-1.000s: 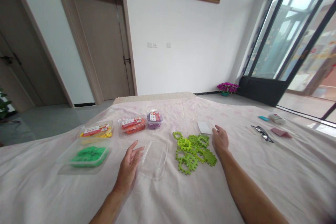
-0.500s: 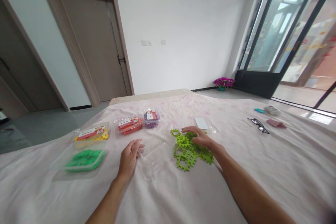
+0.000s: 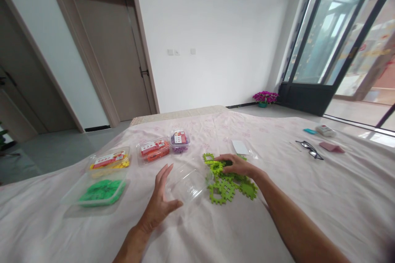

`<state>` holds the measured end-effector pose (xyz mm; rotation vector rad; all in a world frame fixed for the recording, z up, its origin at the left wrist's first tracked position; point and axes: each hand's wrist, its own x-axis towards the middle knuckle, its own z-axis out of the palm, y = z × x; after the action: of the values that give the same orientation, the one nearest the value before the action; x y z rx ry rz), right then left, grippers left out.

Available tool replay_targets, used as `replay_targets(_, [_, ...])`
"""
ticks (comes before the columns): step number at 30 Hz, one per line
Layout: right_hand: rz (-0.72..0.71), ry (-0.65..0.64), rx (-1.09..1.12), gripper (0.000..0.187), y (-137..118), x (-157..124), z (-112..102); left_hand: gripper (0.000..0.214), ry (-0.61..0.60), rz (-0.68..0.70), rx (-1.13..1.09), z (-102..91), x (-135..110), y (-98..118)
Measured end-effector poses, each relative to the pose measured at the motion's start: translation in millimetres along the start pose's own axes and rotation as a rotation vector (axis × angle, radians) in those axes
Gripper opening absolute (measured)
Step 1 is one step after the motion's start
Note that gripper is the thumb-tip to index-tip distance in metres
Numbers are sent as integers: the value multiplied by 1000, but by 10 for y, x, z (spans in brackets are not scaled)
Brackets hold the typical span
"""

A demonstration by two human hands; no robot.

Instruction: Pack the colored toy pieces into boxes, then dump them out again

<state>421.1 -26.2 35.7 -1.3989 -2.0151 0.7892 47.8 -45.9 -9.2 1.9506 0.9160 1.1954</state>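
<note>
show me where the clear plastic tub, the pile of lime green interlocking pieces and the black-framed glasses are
clear plastic tub (image 3: pixel 191 184): head view, on its see-through wall
pile of lime green interlocking pieces (image 3: pixel 222 192): head view, on a piece at the near edge
black-framed glasses (image 3: pixel 309 149): head view, on the frame

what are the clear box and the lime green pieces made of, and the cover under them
Clear box: likely thin plastic, glossy; it is see-through and its rim catches light. Lime green pieces: probably moulded plastic or foam, matt, even colour, toothed edges. Cover: woven fabric by the look, soft and matt, pale pink print, shallow creases.
</note>
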Motion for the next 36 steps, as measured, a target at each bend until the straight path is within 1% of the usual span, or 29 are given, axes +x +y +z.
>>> replay_targets(2, [31, -16, 11, 55, 18, 24, -18, 103, 11, 21, 71, 23, -8, 9])
replay_targets(4, [54, -42, 17, 57, 56, 64, -51, 100, 65, 40, 123, 41, -9, 3])
replay_targets(7, [81, -107, 9, 55, 71, 150, -130, 86, 189, 33, 179, 52, 10, -27])
replay_targets(10, [65, -175, 2, 51, -26, 247, -193, 71, 279, -9, 202, 46, 42, -42])
replay_targets(12, [29, -188, 12, 49, -119, 313, -188, 67, 282, -9, 186, 43, 54, -33])
replay_targets(13, [15, -184, 16, 47, -157, 346, -168, 69, 262, 5, 176, 44, 55, -23])
replay_targets(15, [4, -176, 22, 41, -193, 412, -99, 80, 186, 44, 171, 53, 44, 3])
replay_targets(18, [7, -113, 42, 35, -134, 500, 31, 99, 53, 74, 188, 82, 10, 46])
replay_targets(20, [4, -53, 70, 34, -50, 541, 96, 104, -4, 83, 224, 107, -10, 69])
replay_targets(21, [4, -18, 81, 34, -10, 556, 116, 103, -16, 84, 256, 119, -16, 76])
replay_targets(24, [-13, 103, 54, 32, 64, 576, 124, 88, 7, 65, 344, 150, -12, 65])
replay_targets(27, [-24, 211, -72, 31, 66, 567, 95, 72, 113, 19, 329, 158, 15, 2])
replay_targets(29, [36, 269, -163, 30, 58, 552, 92, 64, 178, -27, 305, 149, 36, -50])
replay_targets(30, [79, 305, -201, 30, 57, 545, 99, 61, 187, -53, 299, 142, 45, -72])
replay_targets(32, [142, 375, -238, 30, 63, 536, 127, 55, 158, -92, 296, 128, 57, -100])
replay_targets(33, [150, 398, -224, 31, 69, 534, 144, 54, 134, -101, 297, 124, 60, -106])
replay_targets(36, [138, 391, -140, 36, 84, 525, 175, 52, 91, -97, 297, 118, 62, -102])
